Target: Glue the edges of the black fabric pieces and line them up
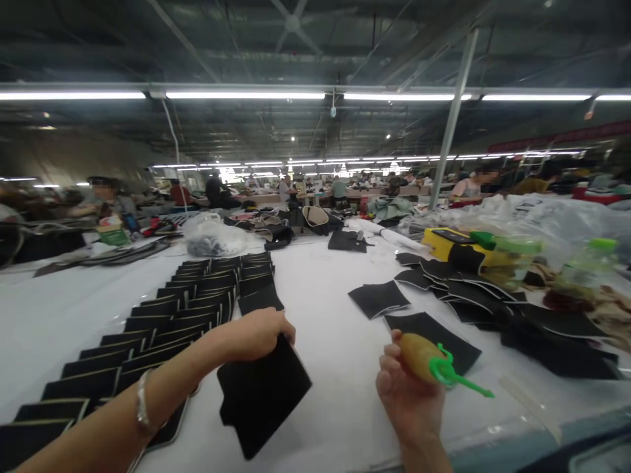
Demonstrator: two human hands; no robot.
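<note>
Pinched at its upper edge by my left hand (pixel 261 334), a black flat panel (pixel 263 394) with a notched left side hangs over the white tabletop. My right hand (pixel 411 401) is wrapped round an amber squeeze bottle (pixel 417 355) with a green cap and a thin green nozzle, tilted to the lower right. Behind the bottle lies a black panel (pixel 438 328) on the table. Left of my left hand, overlapping black pieces with pale edges (pixel 182 309) lie in several rows. My left forearm covers part of them.
A loose pile of black pieces (pixel 493 295) lies at the right, by a yellow box (pixel 444 244) and clear plastic sheeting (pixel 552 217). Two stacked panels (pixel 378 299) lie nearer the middle. A plastic bag (pixel 211 233) sits at the back left. Other people work farther off.
</note>
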